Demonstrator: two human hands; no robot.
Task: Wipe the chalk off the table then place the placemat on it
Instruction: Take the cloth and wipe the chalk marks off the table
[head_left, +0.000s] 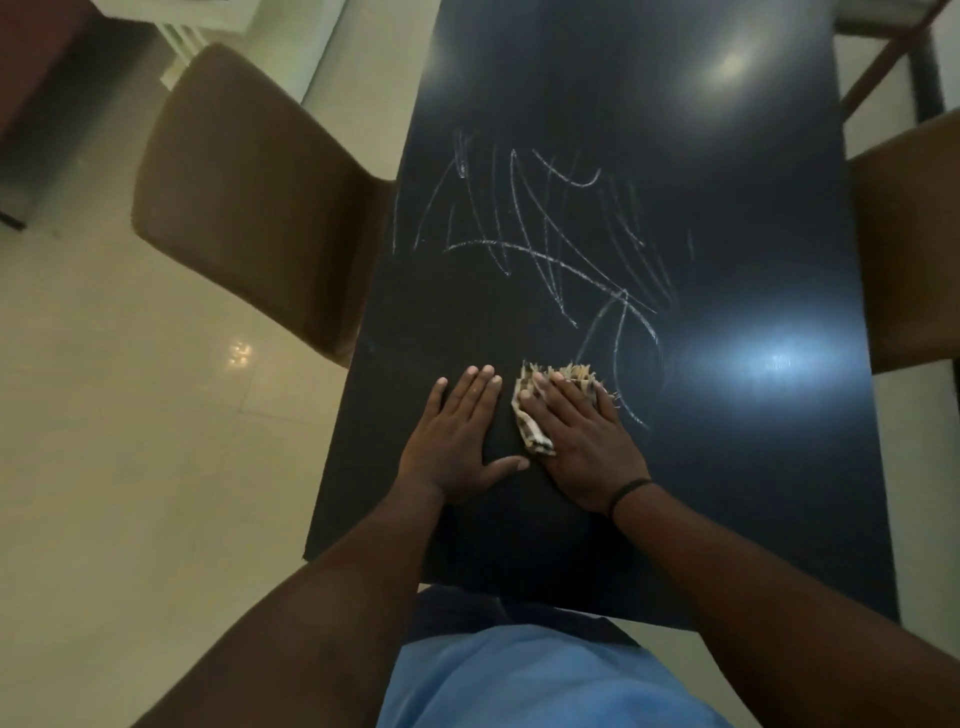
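A dark table (727, 467) is seen from above, with 2 hands laid on its near part. The left hand (454, 441) is pressed flat on the bare surface, its fingers straight and close together and the thumb spread out toward the right hand. The right hand (582, 441) is laid flat, fingers straight, on a small fringed cloth (530, 415), which is pinned against the table just beside the left hand's fingertips. White chalk scribbles (545, 244) are spread across the table beyond both hands, and 1 looping line is drawn down close to the right of the cloth. A black band (631, 491) is worn on the right wrist. A brown chair (249, 208) is set to the left of the left hand, and what is probably another chair (909, 249) is partly seen far right of the right hand.
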